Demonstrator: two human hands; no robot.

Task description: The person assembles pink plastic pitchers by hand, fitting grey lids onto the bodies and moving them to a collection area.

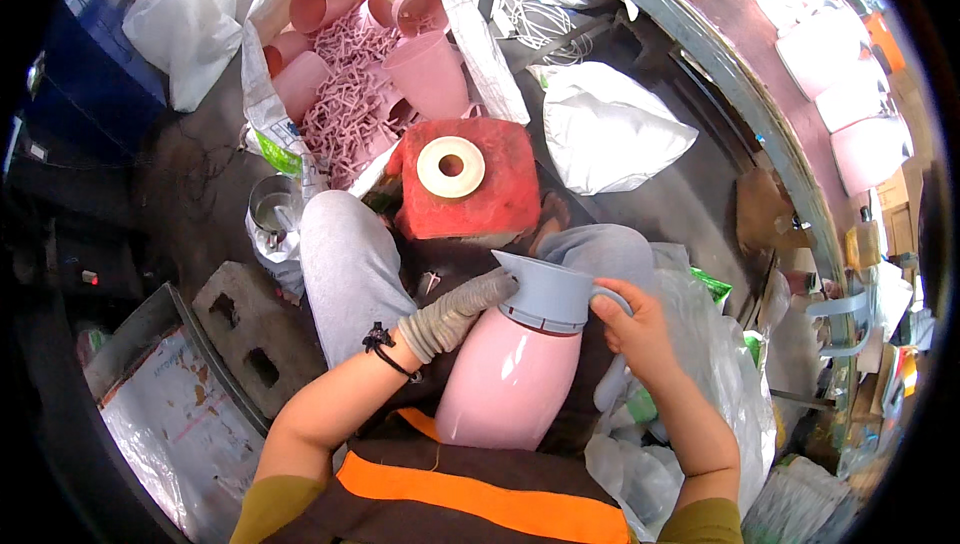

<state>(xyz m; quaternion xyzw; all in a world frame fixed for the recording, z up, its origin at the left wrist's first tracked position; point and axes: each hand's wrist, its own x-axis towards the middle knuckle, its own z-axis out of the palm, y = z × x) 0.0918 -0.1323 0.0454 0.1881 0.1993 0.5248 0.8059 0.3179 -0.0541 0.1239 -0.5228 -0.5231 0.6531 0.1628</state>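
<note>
A pink thermos jug point(512, 379) with a grey-blue spout collar point(550, 294) and handle leans in my lap, its top tilted away to the right. My left hand point(465, 309), in a grey work glove, is closed against the collar on the spout side. Bare fingers of my right hand point(635, 329) wrap round the upper part of the grey handle point(612, 379). Just beyond my knees is a red block point(475, 212) with a cream ring point(432, 172) lying on top.
A white sack point(262, 74) ahead holds pink cups point(428, 72) and many small pink pieces point(345, 109). A knotted white bag point(605, 129) lies to its right. Pink jug bodies point(868, 156) line the bench point(715, 19) at right. A concrete block point(245, 319) sits at left.
</note>
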